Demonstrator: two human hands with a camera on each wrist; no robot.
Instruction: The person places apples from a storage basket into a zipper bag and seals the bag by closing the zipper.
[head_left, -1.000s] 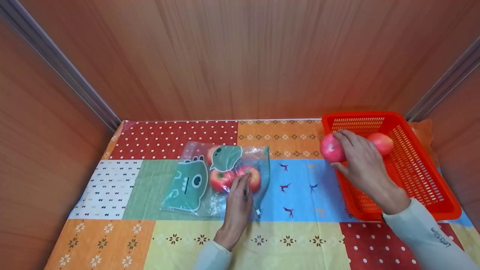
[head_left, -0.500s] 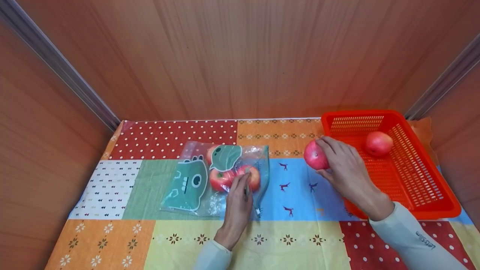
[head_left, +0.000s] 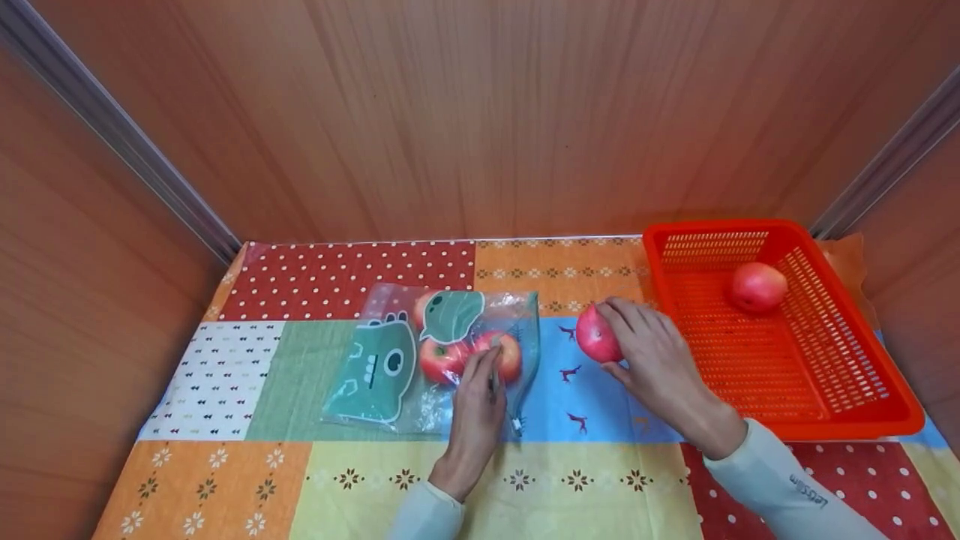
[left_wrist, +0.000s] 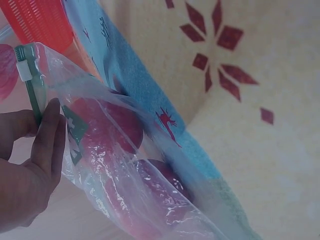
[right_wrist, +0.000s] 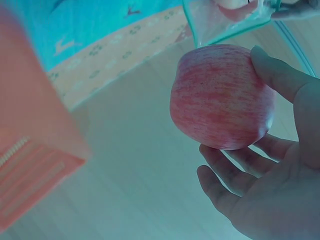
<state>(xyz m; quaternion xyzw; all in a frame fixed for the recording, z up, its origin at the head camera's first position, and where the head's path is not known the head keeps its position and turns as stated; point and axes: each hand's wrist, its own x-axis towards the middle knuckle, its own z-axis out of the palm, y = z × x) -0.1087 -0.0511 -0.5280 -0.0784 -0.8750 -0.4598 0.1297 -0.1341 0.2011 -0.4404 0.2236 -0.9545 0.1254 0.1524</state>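
The right hand grips a red apple above a patchwork cloth, between a red plastic basket holding another apple and a clear printed bag with apples inside. The left hand pinches the bag's green zip edge.

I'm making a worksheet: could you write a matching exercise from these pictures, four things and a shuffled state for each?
1. left hand
2. basket
3. right hand
4. bag

A. one apple lies inside
B. see-through, printed in green
C. grips an apple
D. holds the bag's edge

Pairs: 1-D, 2-A, 3-C, 4-B
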